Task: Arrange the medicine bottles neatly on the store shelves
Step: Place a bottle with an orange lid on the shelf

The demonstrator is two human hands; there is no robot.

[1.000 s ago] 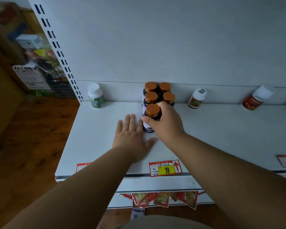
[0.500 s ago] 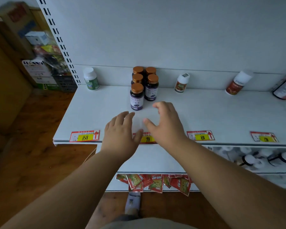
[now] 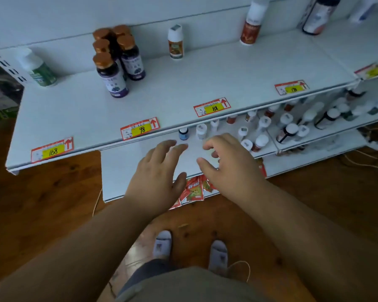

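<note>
Upper white metal shelf (image 3: 183, 88): five dark purple-labelled medicine bottles with copper-coloured caps (image 3: 115, 59), standing upright in a tight cluster at the rear left, the front one just ahead of the rest. Judged arranged.

Same shelf, singles standing well apart along the back: one white bottle with a green label (image 3: 39, 69) at far left; one small white bottle with an orange label (image 3: 176, 43); one taller white bottle with a red label (image 3: 252, 21); one dark bottle with a pale label (image 3: 320, 15) at far right. Judged placeholders for rows not yet filled.

Front edge: red-and-yellow price tags (image 3: 140, 128), reading 168, 98, 88 and one further, unreadable.

Lower white shelf (image 3: 127, 168): a loose crowd of white-capped bottles (image 3: 290, 123) to the right, unsorted; one small blue-labelled bottle (image 3: 183, 134) near the hands. Judged the bulk of the work left.

Left hand (image 3: 156, 177): fingers spread, holding nothing, above the lower shelf.

Right hand (image 3: 229, 162): fingers loosely curled, holding nothing, beside the left.

Below: red sachets (image 3: 194, 189) hanging; wooden floor (image 3: 42, 214).
</note>
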